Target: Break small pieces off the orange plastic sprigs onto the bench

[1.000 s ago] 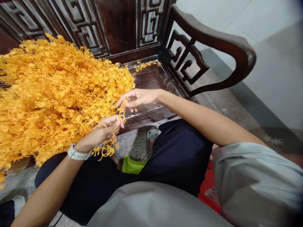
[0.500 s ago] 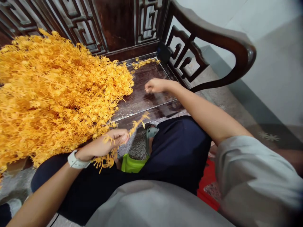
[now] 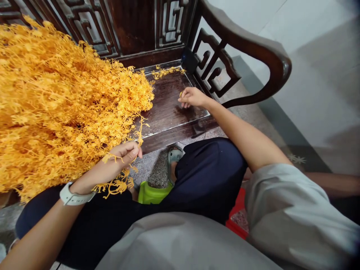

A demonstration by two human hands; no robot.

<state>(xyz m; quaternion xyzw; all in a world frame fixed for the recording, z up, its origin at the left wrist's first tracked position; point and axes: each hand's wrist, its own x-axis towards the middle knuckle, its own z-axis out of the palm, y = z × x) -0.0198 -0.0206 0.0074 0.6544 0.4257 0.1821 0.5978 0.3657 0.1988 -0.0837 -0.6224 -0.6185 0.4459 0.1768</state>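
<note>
A big heap of orange plastic sprigs [image 3: 56, 97] covers the left of a dark wooden bench seat [image 3: 168, 108]. My left hand [image 3: 120, 157], with a white watch on the wrist, is closed on a branching orange sprig [image 3: 118, 182] that hangs below it and sticks up past the fingers. My right hand [image 3: 191, 97] is stretched out over the bare seat, fingers pinched on a small orange piece [image 3: 181, 93] right at the wood.
The bench has a carved back [image 3: 135, 26] and a curved armrest [image 3: 253, 48] at the right. A few loose orange pieces [image 3: 165, 71] lie at the seat's back corner. A green object [image 3: 152, 193] and a red one [image 3: 239, 213] sit on the speckled floor by my legs.
My right hand left the sprig in my left hand and moved out and right over the bare seat, ending lower by the wood. My left hand kept its sprig.
</note>
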